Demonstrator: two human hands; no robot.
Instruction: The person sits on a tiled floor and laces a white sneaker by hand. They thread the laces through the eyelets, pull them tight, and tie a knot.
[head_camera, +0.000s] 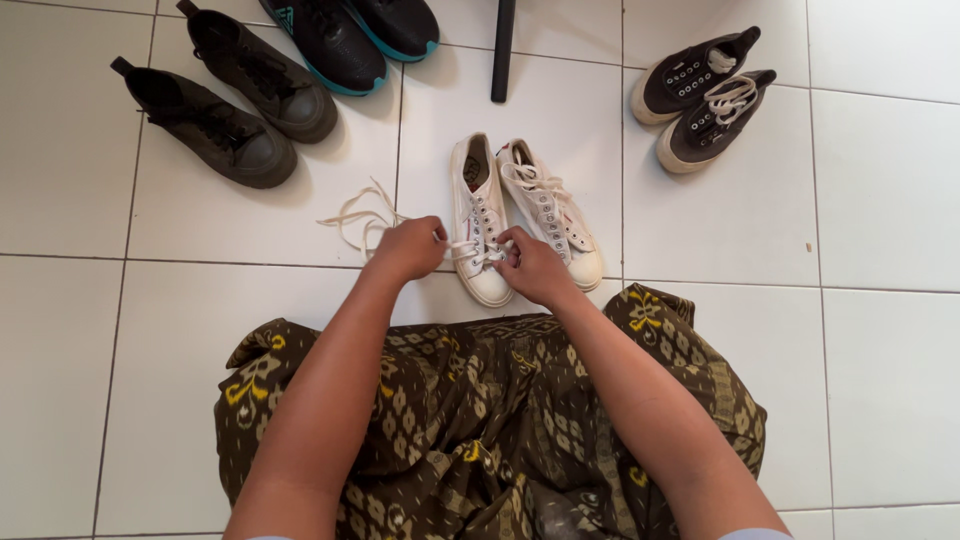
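Observation:
Two white canvas shoes stand side by side on the tiled floor in front of me. The left white shoe (478, 222) is partly laced, and its loose white lace (358, 218) trails out to the left over the tiles. My left hand (408, 248) pinches that lace just left of the shoe. My right hand (533, 266) grips the lace at the shoe's toe end, fingers closed on it. The right white shoe (553, 215) is fully laced and sits untouched beside my right hand.
A pair of dark grey high-top shoes (228, 100) lies at the upper left, black shoes with teal soles (350, 35) at the top, and dark shoes with cream soles (702, 95) at the upper right. A black post (502, 48) stands at top centre. Patterned brown cloth (480, 420) covers my lap.

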